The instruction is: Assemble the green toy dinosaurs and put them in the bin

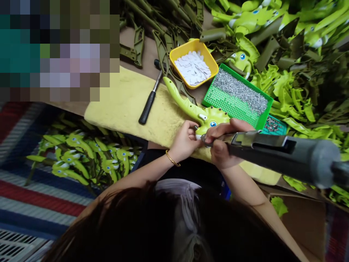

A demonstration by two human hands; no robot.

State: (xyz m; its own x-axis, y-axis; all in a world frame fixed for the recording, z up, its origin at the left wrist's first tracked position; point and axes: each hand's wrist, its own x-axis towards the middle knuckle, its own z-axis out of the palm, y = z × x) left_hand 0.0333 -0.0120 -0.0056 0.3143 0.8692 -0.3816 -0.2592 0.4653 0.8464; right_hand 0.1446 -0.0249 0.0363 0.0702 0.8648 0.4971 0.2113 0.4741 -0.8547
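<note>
A lime-green toy dinosaur point(218, 115) with a blue eye and a long curved green part lies on the yellow cloth pad point(120, 98). My left hand point(186, 137), a gold bracelet at its wrist, has its fingers curled on the toy's lower edge. My right hand point(225, 143) is wrapped around the front of a dark grey power screwdriver point(278, 154), which points left. The screwdriver's nose meets the toy beside my left fingers; the tip itself is hidden. A black-handled hammer point(148, 105) rests on the pad to the left.
Beyond the pad stand a yellow tub point(215, 72) of white pieces and a green basket point(231, 103) of small screws. Green and olive plastic parts point(286, 40) are heaped at the back right. Finished-looking toys point(89, 156) fill a container at lower left. A blurred-out area covers the upper left.
</note>
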